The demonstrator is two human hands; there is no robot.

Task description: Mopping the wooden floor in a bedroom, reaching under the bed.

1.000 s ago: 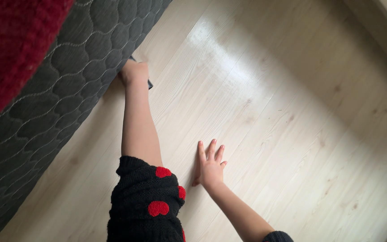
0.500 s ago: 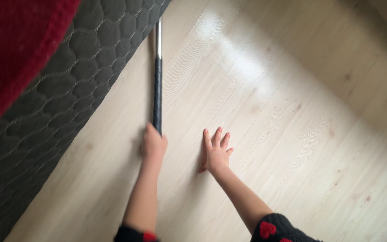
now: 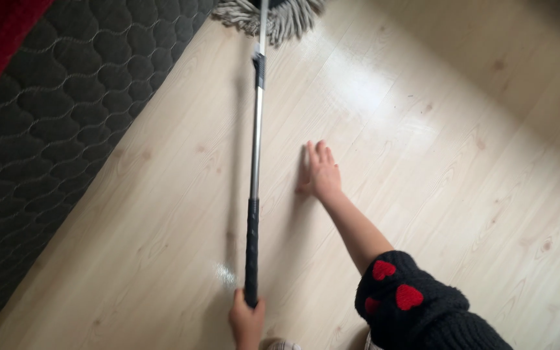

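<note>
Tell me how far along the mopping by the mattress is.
Done: the grey string mop head lies out on the pale wood floor beside the dark quilted mattress, and a glossy patch shines near it. In hand: the left hand grips the black end of the long metal mop handle; the right hand presses flat on the floor. Left: most boards look dry.

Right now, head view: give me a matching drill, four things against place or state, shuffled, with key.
Things:
1. left hand
2. right hand
3. grey string mop head
4. dark quilted mattress

Places or states:
A. flat on the pale wooden floor, fingers together
B. along the left edge of the view
C. gripping the black end of the long metal mop handle
D. at the top edge, at the handle's far end

Pairs: 1-C, 2-A, 3-D, 4-B
</note>
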